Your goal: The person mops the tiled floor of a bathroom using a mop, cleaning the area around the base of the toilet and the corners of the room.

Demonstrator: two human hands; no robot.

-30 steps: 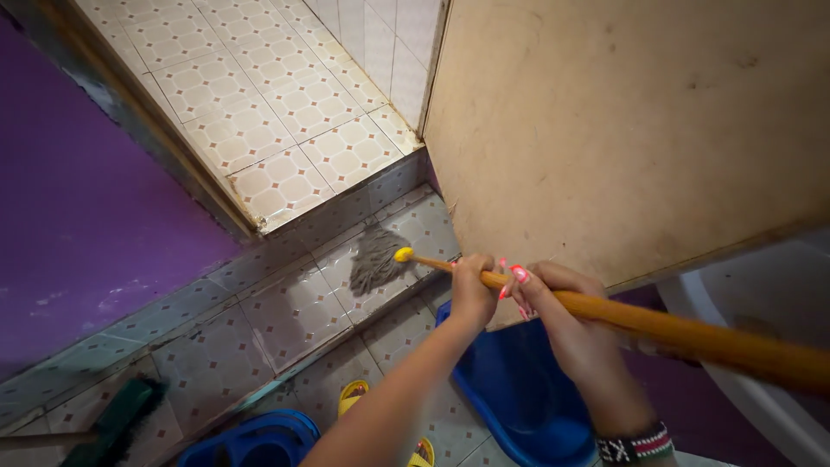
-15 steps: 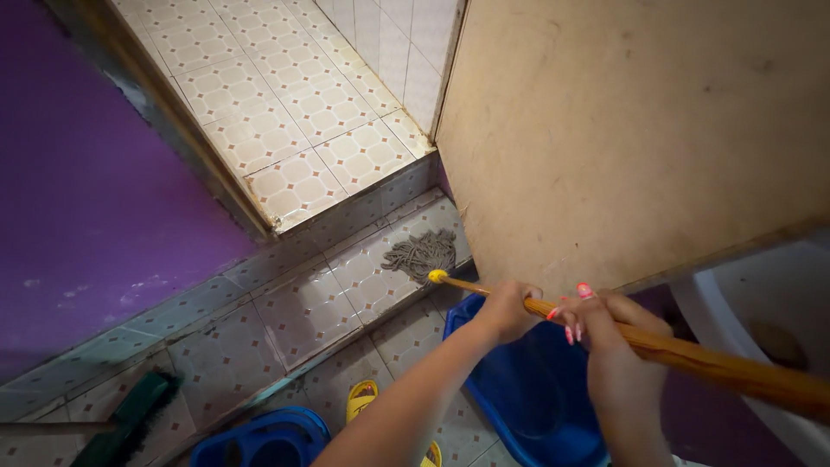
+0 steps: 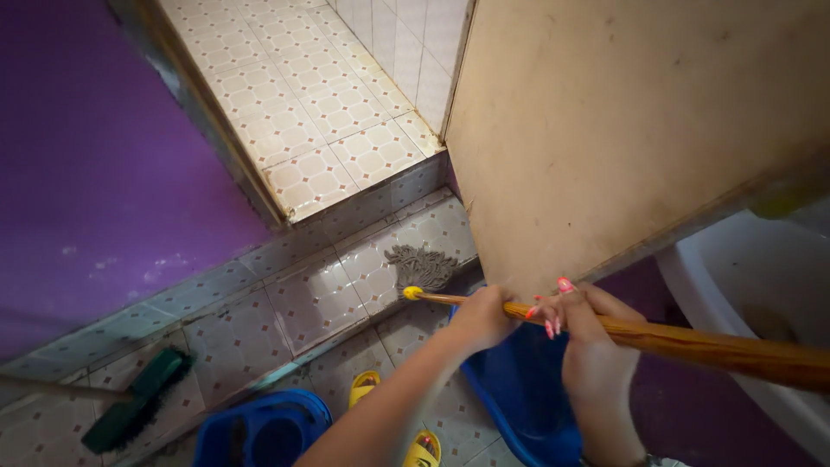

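Head view: both hands are wrapped around a long wooden mop handle that runs from the lower right edge up and leftward. The left hand grips it nearer the mop end, fingers curled shut around the wood. The right hand grips just behind it, also curled closed, its painted nails showing on top of the handle. The two hands sit close together, almost touching.

The handle is orange-brown and glossy and ends in a small yellow cap. Past the cap, the grey stringy mop head lies spread on a raised tiled step, close to the bottom corner of a tan wooden door.

The door stands just right of the mop head and hides the floor behind it. Beyond the step is a higher tiled floor with a pale pattern. A purple wall fills the left side. Below the hands is a blue basin; a blue bucket stands at the bottom edge, with yellow sandals between them. A green brush lies at the lower left. A white basin sits at the right.
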